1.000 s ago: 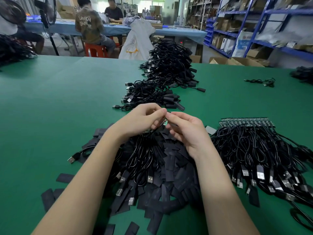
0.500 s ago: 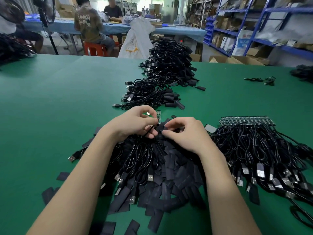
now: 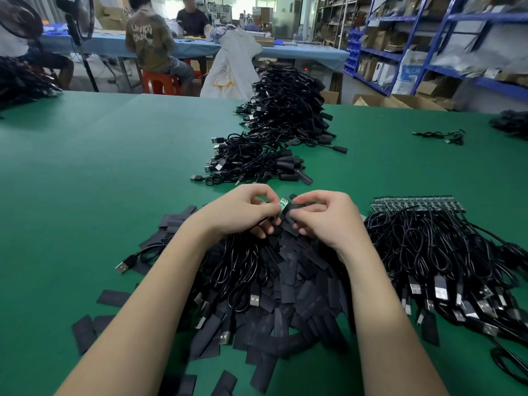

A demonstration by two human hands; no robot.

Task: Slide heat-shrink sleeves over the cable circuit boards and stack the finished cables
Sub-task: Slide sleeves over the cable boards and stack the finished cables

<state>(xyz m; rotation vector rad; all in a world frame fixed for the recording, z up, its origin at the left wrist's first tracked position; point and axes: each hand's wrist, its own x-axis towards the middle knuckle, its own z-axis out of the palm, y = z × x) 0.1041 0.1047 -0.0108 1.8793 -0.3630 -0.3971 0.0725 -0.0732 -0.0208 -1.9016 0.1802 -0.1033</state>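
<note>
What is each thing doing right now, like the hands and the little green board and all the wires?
left hand: pinching the green board
right hand: pinching a black sleeve
green board: bare, sleeve not yet over it
black sleeve: held beside the board
far cable pile: sleeved, stacked
right cable bunch: boards bare

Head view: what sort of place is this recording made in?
Most likely a small electronics assembly workshop. A green worktable carries heaps of black USB cables and loose black sleeves, other workers sit at a bench behind, and blue shelving holds cardboard boxes.
</note>
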